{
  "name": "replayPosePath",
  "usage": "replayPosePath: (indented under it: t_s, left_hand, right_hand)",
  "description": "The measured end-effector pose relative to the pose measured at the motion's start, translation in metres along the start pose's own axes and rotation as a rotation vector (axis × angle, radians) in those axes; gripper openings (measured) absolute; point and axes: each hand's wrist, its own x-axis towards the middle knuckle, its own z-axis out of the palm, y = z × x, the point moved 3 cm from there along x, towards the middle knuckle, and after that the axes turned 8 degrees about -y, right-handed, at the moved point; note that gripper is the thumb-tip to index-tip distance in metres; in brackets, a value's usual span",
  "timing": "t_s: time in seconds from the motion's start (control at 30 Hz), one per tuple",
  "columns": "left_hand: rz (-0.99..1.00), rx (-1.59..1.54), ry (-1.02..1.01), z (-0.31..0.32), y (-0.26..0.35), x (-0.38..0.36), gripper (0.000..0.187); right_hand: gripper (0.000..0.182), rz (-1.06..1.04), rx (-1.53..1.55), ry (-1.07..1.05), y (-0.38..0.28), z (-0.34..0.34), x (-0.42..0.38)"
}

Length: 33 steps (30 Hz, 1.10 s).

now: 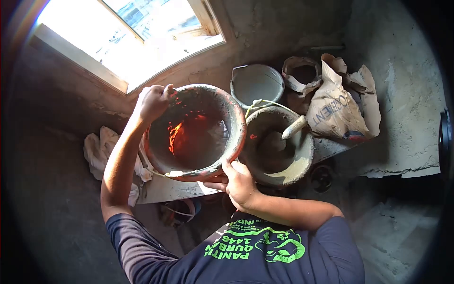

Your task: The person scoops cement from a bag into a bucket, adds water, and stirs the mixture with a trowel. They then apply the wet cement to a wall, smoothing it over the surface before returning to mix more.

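Observation:
A red bucket (240, 111) smeared with grey cement is tipped toward me, and a little murky liquid shows in its bottom, with sunlight glowing red through its wall. My left hand (153, 102) is closed over its upper left rim. At the lower right, my right hand (240, 185) grips the rim with the thumb on the edge and the fingers beneath. Just right of it stands a second cement-coated bucket (302, 163). A trowel (294, 128) rests inside that one, its pale handle leaning on the rim.
Behind stands a grey bucket (257, 85). Torn paper cement bags (338, 111) sit on the ledge at the right. A pale crumpled sack (101, 146) lies at the left, below a bright window (137, 42). Another small bucket (182, 210) is partly hidden under the ledge.

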Motion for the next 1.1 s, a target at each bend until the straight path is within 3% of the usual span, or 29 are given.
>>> replayPosePath:
  t_s: [0.13, 0.33, 0.4, 0.93, 1.0, 1.1]
  left_hand:
    - [-0.035, 0.144, -0.072, -0.006, 0.039, -0.004, 0.055]
    - [0.116, 0.304, -0.048, 0.005, 0.070, 0.007, 0.060]
    - [-0.035, 0.432, -0.190, -0.001, 0.097, 0.003, 0.057]
    - [0.049, 0.432, -0.277, 0.003, 0.137, -0.003, 0.057]
    - [0.116, 0.431, -0.273, 0.004, 0.141, -0.004, 0.065]
    - [0.114, 0.499, -0.266, 0.001, 0.155, -0.007, 0.059]
  right_hand:
    - [0.040, 0.025, 0.107, 0.016, -0.003, -0.013, -0.024]
    - [0.047, 0.164, 0.214, -0.027, -0.009, -0.035, -0.044]
    - [0.048, 0.168, 0.234, -0.032, -0.009, -0.040, -0.049]
    - [0.041, 0.250, 0.340, -0.037, -0.007, -0.051, -0.077]
    - [0.041, 0.255, 0.351, -0.037, -0.007, -0.051, -0.079]
    - [0.041, 0.277, 0.349, -0.036, -0.006, -0.052, -0.080]
